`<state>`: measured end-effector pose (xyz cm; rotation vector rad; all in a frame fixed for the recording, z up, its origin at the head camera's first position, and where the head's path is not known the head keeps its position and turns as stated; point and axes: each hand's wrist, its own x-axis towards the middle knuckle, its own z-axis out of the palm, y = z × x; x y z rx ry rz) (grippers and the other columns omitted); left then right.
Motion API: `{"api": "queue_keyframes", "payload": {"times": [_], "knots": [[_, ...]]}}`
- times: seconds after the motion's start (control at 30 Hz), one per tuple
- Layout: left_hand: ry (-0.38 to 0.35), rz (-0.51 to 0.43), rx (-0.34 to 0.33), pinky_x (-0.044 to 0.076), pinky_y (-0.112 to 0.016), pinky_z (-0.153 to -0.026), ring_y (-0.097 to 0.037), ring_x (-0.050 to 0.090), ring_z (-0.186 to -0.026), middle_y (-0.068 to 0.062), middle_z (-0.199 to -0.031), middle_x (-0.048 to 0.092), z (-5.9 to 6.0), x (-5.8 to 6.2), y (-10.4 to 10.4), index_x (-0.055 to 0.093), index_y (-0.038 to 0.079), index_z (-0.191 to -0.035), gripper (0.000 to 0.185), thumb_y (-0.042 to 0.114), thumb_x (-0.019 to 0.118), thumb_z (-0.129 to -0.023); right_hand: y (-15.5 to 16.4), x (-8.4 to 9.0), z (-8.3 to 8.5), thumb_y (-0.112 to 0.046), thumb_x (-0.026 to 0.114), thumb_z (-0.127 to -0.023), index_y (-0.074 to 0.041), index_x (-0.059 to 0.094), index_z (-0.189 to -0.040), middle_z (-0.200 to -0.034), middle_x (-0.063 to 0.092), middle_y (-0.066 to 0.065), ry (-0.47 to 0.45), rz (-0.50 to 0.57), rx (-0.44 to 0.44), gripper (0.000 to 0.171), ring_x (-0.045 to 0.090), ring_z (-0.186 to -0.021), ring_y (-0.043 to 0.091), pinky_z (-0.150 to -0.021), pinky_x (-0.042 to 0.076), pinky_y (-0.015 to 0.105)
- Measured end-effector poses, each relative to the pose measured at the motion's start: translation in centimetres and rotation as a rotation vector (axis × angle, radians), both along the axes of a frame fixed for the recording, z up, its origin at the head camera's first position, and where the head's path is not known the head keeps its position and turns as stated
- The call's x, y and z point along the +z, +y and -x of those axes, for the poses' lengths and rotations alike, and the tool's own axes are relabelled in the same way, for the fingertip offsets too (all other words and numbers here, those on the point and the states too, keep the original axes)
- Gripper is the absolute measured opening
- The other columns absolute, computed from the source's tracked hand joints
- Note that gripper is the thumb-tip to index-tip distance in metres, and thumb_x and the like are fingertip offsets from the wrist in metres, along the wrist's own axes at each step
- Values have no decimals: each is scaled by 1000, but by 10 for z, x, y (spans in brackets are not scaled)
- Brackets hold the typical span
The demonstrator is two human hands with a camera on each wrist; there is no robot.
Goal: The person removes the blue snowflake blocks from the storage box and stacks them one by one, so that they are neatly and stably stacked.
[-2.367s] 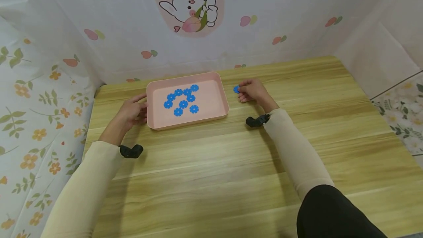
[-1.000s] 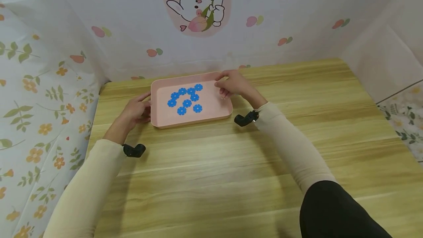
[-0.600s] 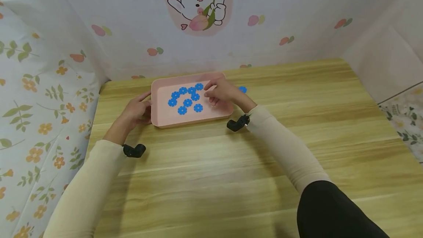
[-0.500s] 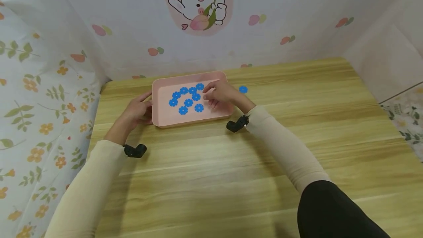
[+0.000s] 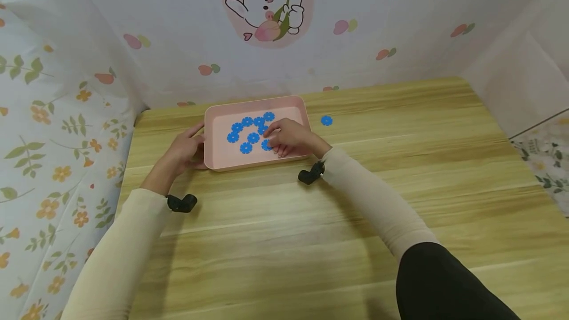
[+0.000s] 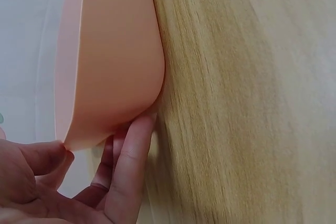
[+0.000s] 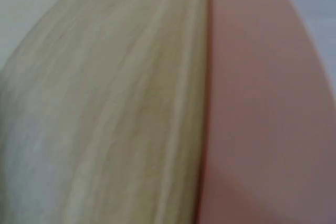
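A shallow pink tray [image 5: 218,162] lies on the wooden table and holds several blue notched discs [image 5: 246,148], flower-like in outline. At the tray's left end, my left hand [image 5: 180,151] grips it; in the left wrist view the thumb is on the rim corner and the fingers are against the lower wall. My right hand [image 5: 289,137] is over the right part of the tray. Its thumb and index finger are slightly apart, right at the front-right disc [image 5: 265,145], which they partly cover. The right wrist view shows only the tray's side wall [image 7: 262,103] and tabletop.
One blue notched disc [image 5: 326,120] lies alone on the table [image 5: 284,231], right of the tray. A white patterned cloth [image 5: 169,53] hangs along the table's back edge. Each wrist carries a small black camera [image 5: 182,203].
My right hand held a blue disc right of the tray, then let go of it there. It has since moved left over the tray and down to the front-right disc. The left hand stays put.
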<state>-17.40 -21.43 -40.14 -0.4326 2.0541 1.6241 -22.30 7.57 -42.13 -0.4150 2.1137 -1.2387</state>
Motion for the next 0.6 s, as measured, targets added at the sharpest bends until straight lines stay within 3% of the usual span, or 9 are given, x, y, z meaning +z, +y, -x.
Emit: {"api": "queue_keyframes", "payload": {"times": [0.23,0.47,0.6], "knots": [[4,-11,1,50,-51,-67,-36,47,-102,-17,-131,36,-1,-3,0,22,42,-142,47,27,35,-99,-3,-3,-5,-11,63,-86,-12,64,-110,-69,61,16,19,-10,-28,24,55,-49,23,-47,50,33],[1,-21,5,50,-50,-68,-35,45,-102,-16,-130,35,-2,-3,-2,21,41,-142,47,26,35,-100,-6,-4,-3,-9,61,-86,-7,64,-97,-69,61,14,49,-65,-5,11,57,-52,24,-50,51,33],[-1,-11,3,50,-49,-68,-33,45,-101,-17,-126,38,-1,-3,-1,22,43,-142,47,27,36,-99,-7,-3,-2,-10,64,-85,-3,59,-93,-70,60,15,42,-86,-15,12,59,-53,24,-52,52,33]]}}
